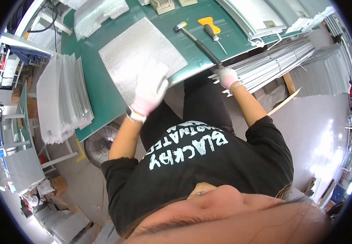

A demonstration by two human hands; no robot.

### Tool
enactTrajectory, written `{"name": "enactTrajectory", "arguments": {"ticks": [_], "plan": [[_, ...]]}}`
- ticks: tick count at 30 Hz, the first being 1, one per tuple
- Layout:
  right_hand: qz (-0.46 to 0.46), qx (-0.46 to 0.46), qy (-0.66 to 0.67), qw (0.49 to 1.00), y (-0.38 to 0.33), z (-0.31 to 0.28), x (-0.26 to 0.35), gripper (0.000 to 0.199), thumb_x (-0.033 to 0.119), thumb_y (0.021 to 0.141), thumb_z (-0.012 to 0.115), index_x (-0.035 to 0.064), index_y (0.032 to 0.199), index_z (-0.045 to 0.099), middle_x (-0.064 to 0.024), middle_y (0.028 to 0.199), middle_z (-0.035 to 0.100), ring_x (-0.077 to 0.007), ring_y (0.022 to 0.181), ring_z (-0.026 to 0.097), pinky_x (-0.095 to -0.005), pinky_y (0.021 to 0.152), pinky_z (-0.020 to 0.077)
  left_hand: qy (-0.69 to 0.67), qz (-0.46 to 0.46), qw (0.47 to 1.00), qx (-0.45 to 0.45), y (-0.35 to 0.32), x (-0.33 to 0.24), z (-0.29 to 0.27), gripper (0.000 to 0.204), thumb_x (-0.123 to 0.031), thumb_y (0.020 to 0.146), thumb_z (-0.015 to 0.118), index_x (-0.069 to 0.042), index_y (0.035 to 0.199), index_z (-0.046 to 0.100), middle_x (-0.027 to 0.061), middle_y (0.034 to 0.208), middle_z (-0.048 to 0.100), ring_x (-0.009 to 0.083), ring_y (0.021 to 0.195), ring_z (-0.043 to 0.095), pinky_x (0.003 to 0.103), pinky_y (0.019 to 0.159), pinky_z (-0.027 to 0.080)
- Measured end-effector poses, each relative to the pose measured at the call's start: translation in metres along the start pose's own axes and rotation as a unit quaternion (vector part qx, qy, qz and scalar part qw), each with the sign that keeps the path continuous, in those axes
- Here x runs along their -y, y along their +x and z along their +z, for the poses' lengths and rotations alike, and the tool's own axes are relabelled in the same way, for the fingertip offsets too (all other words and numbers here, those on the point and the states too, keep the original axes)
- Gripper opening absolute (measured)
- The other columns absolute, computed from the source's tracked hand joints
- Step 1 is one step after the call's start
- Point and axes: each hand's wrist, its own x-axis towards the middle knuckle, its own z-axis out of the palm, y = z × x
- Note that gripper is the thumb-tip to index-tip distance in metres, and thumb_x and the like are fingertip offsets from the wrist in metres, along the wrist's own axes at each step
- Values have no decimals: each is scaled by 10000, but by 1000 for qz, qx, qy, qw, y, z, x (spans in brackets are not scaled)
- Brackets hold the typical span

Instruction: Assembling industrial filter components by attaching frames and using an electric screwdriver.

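Observation:
A silver mesh-textured sheet [143,51] lies on the green tabletop [103,95], bright glare washing out its middle. My left hand [151,91], in a white glove, is over the sheet's near edge; the thumb stands apart and the fingers look outstretched, though glare blurs their tips. My right hand [227,77], also gloved, is at the table's front edge, fingers curled, beside the end of the hammer's dark handle [206,51] and the tips of several long white strips [261,67]. What those fingers close on is hidden.
A screwdriver [212,33] and a yellow scraper [205,21] lie beyond the hammer. Stacked thin sheets [62,97] stand left of the table, above a floor fan [101,142]. Bubble-like silver wrap [96,16] lies far left; a white panel [261,18] lies far right.

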Motion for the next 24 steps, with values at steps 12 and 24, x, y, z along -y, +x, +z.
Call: {"name": "enactTrajectory", "arguments": {"ticks": [12, 24], "plan": [[-140, 36, -92, 985, 13, 0, 34, 202, 113, 825, 600, 123, 1011, 678, -109, 1011, 668, -295, 962, 671, -419, 777, 553, -498, -319, 754, 285, -126, -53, 102, 376, -120, 983, 483, 23, 1330, 512, 144, 1250, 620, 198, 1191, 575, 310, 1037, 423], [-534, -163, 298, 775, -83, -77, 216, 232, 184, 794, 632, 81, 999, 595, -52, 780, 623, -254, 697, 648, -406, 580, 507, -742, -225, 623, -107, -50, -76, 55, 311, -141, 980, 487, 55, 1199, 587, 191, 1169, 648, 297, 1165, 589, 448, 1044, 446]]}}
